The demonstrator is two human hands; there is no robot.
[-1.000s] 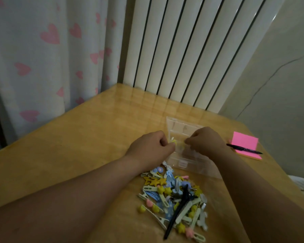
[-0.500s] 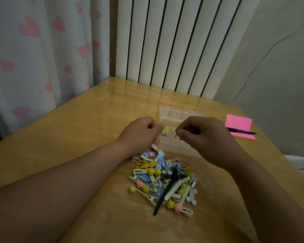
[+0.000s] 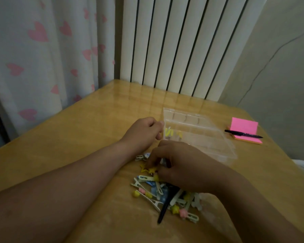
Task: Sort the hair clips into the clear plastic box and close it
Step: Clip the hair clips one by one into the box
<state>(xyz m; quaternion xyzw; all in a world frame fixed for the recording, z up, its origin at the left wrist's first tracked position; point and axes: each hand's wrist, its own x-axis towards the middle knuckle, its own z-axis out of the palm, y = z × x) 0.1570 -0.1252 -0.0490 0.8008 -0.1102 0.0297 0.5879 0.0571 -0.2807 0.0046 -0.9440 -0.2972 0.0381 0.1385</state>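
A clear plastic box [image 3: 207, 135] with dividers lies open on the wooden table, with small yellow clips [image 3: 170, 133] in its near-left compartment. My left hand [image 3: 144, 132] is curled at the box's left edge, thumb and finger touching the rim. My right hand [image 3: 181, 165] is down on the pile of hair clips [image 3: 158, 192], fingers pinching at a yellow star clip [image 3: 147, 170]. A long black clip [image 3: 167, 202] lies in the pile, partly under my hand.
A pink sticky-note pad [image 3: 244, 130] with a black pen [image 3: 242, 136] across it lies at the table's right. A white radiator [image 3: 182, 46] stands behind the table, a heart-print curtain [image 3: 42, 50] to the left.
My right hand has dropped from beside the box down onto the clip pile. The yellow clip held between the hands now lies in the box. My left hand stays at the box's edge.
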